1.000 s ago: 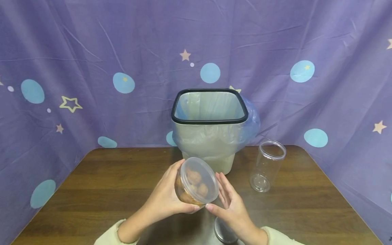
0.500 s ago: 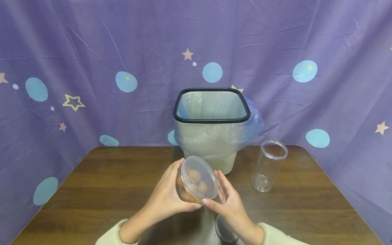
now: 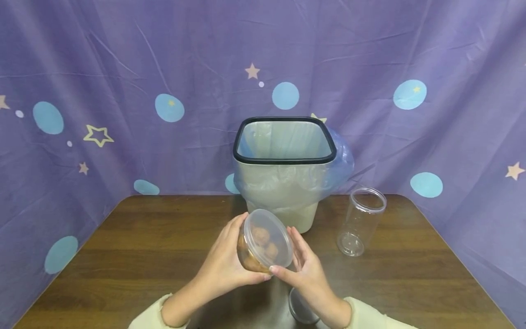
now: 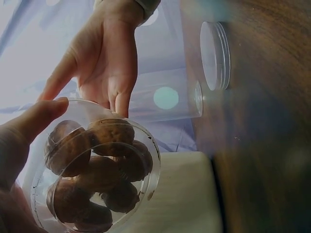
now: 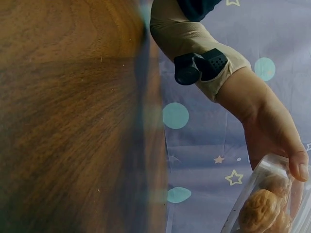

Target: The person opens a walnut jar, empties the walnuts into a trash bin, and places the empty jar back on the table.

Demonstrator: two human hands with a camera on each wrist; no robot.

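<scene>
Right hand [image 3: 309,275] slid slightly along plain lid [image 3: 272,236]; left hand [image 3: 222,265] grips tub [image 3: 244,257].

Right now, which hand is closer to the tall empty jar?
Right. The right hand is left of the jar, not touching it; the left hand is farther left, gripping the tub of nuts.

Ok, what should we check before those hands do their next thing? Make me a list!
1. Left hand gripping the tub: ok, it's wrapped around the side.
2. Right hand near the frosted lid: ok, thumb at its rim.
3. Frosted lid covering the tub: ok.
4. Frosted lid loosened: cannot tell.
5. Tub level: not ok, it's tilted, so the walnuts might spill if opened.
6. Clear jar standing upright: ok.
</scene>
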